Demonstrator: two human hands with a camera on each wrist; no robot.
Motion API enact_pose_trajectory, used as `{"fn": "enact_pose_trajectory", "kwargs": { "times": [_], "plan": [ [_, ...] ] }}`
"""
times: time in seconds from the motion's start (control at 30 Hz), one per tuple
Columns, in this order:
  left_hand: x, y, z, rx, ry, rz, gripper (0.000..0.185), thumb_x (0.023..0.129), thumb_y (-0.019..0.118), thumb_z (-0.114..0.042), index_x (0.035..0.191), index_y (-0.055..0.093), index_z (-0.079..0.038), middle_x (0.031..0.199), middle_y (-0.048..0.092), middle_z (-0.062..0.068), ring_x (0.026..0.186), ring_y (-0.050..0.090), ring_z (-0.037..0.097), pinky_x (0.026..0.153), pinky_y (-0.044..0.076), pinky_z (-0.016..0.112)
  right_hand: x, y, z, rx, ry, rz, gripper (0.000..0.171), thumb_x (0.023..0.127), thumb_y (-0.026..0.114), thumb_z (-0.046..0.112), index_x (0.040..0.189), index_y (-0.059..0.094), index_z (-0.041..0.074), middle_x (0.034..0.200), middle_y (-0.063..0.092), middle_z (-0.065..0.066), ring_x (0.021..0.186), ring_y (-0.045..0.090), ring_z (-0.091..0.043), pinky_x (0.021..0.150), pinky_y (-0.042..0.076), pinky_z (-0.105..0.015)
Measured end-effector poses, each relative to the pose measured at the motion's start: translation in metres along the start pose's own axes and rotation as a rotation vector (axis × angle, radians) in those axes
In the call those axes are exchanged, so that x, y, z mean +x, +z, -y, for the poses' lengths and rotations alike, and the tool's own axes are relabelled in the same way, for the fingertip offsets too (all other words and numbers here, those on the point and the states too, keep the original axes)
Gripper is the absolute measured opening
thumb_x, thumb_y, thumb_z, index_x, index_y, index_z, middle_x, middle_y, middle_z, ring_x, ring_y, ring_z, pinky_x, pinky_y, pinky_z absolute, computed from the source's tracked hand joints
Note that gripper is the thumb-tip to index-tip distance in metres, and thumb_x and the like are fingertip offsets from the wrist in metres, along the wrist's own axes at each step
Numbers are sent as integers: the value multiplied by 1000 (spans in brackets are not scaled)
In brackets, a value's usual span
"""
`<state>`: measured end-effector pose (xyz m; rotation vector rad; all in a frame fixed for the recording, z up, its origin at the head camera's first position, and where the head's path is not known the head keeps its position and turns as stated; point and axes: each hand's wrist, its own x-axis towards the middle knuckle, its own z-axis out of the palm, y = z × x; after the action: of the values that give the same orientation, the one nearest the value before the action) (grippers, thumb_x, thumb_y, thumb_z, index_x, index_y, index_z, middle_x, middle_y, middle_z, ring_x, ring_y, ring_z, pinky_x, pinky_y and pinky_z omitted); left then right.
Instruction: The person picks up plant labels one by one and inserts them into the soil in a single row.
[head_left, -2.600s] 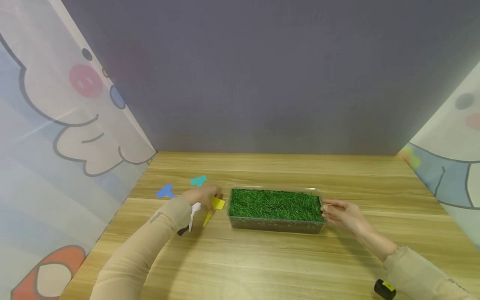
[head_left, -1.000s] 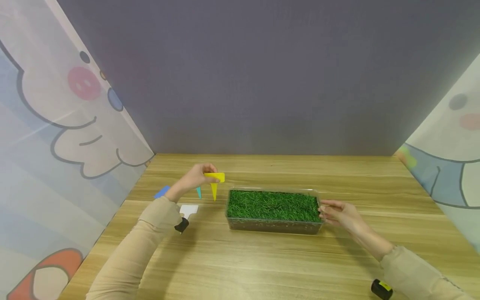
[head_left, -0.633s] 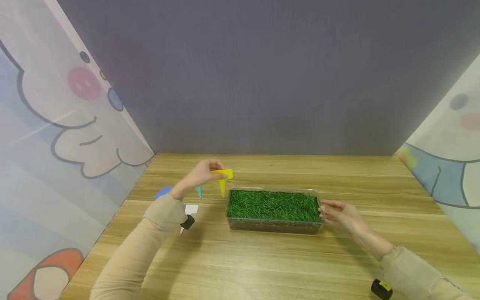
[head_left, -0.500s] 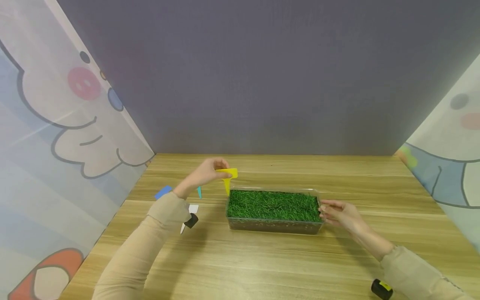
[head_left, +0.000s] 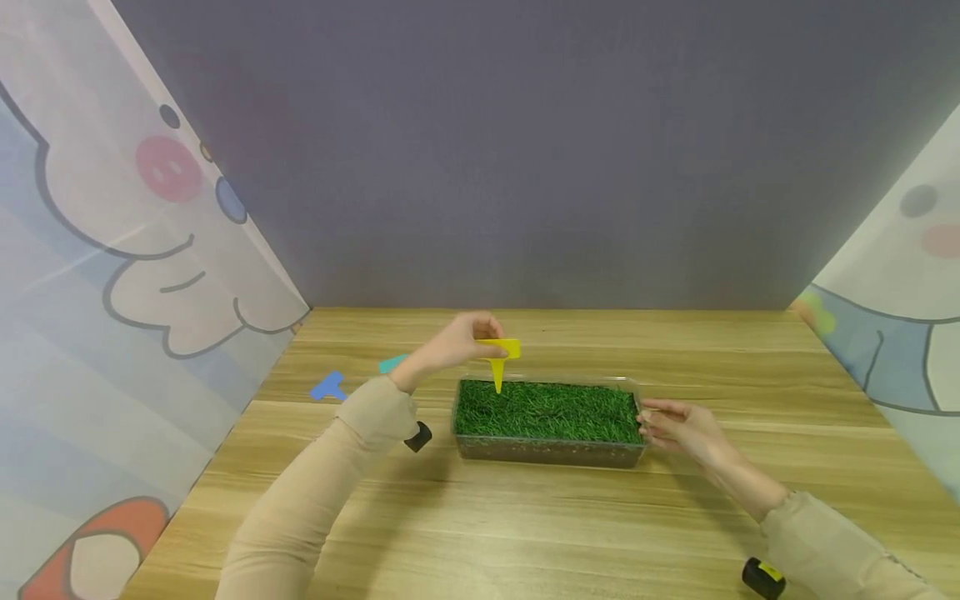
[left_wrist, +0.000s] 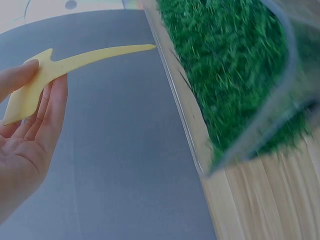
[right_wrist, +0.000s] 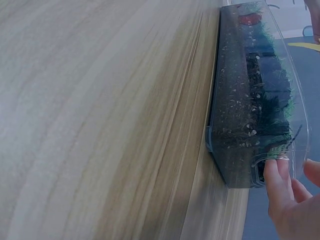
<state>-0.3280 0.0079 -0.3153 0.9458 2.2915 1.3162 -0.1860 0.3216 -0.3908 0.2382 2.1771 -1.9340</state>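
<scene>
My left hand point(head_left: 468, 337) pinches a yellow T-shaped plant label point(head_left: 510, 348) by its wide head. The label's spike point(left_wrist: 105, 53) points down over the left part of the green turf point(head_left: 555, 410), its tip near the far rim. That turf fills a clear plastic planter box point(head_left: 551, 452) with dark soil showing through the wall. At the box's right end my right hand point(head_left: 693, 433) holds the rim; in the right wrist view its fingertips point(right_wrist: 272, 167) lie on the end wall.
On the wooden table point(head_left: 555, 525), a blue label point(head_left: 328, 386) and a partly hidden teal label point(head_left: 392, 363) lie to the left. A black camera point(head_left: 418, 437) sits at my left wrist, another point(head_left: 763, 577) by my right sleeve. A grey wall point(head_left: 555, 167) stands behind.
My left hand has lifted the yellow label from the table, turned its spike downward and carried it right over the box. The white label is now hidden by my left forearm. My right hand stays put.
</scene>
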Motion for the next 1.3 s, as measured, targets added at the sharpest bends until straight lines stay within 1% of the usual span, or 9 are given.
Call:
{"fn": "enact_pose_trajectory", "kwargs": {
  "times": [0.13, 0.3, 0.4, 0.53, 0.63, 0.8, 1.1, 1.3],
  "plan": [
    [8, 9, -7, -2, 14, 28, 15, 77, 65, -2, 89, 56, 1, 86, 61, 9, 79, 58, 16, 78, 47, 25, 0, 0, 0, -2, -4, -1, 55, 88, 54, 14, 129, 29, -14, 102, 62, -12, 82, 62, -11, 78, 49, -27],
    [15, 18, -17, -3, 49, 52, 15, 77, 65, -1, 87, 55, 2, 85, 61, 10, 79, 58, 16, 81, 46, 24, 0, 0, 0, 0, -8, 1, 56, 88, 55, 14, 128, 29, -14, 101, 63, -11, 81, 63, -10, 78, 49, -26],
    [18, 24, -22, -20, 40, 67, 15, 77, 65, -1, 87, 56, 2, 86, 61, 11, 80, 59, 16, 82, 46, 23, 0, -1, 0, 2, -10, 4, 56, 88, 54, 15, 128, 29, -14, 100, 63, -11, 81, 63, -10, 78, 49, -26],
    [25, 32, -26, -13, 30, 83, 14, 76, 65, 0, 87, 56, 2, 86, 62, 10, 79, 58, 14, 79, 47, 21, 0, -1, 0, -5, -11, 3, 56, 88, 54, 15, 128, 29, -14, 101, 62, -11, 82, 62, -11, 78, 49, -26],
    [29, 39, -29, -15, 46, 101, 15, 76, 65, 0, 87, 56, 2, 85, 62, 11, 79, 59, 15, 77, 47, 21, 0, 0, 0, -1, -6, -1, 56, 88, 55, 14, 128, 29, -14, 100, 63, -11, 82, 62, -11, 78, 49, -27],
    [35, 51, -33, -24, 52, 122, 15, 75, 66, 0, 85, 56, 2, 83, 61, 10, 79, 60, 13, 78, 47, 18, 1, 0, -1, 15, 2, 0, 55, 87, 55, 12, 128, 29, -15, 97, 63, -8, 81, 62, -11, 78, 49, -27],
    [48, 74, -39, 8, 66, 146, 13, 76, 67, -2, 83, 57, 0, 80, 60, 6, 73, 58, 10, 73, 47, 16, 1, -1, -2, 24, -7, -5, 54, 87, 54, 10, 128, 28, -16, 96, 64, -9, 82, 62, -11, 77, 49, -26],
    [55, 85, -43, 27, 66, 146, 13, 76, 68, -2, 83, 57, -1, 78, 60, 6, 70, 57, 10, 69, 47, 16, 2, -1, -1, 21, -13, -2, 54, 88, 53, 9, 128, 27, -16, 98, 63, -10, 82, 62, -11, 78, 49, -27]
  ]
}}
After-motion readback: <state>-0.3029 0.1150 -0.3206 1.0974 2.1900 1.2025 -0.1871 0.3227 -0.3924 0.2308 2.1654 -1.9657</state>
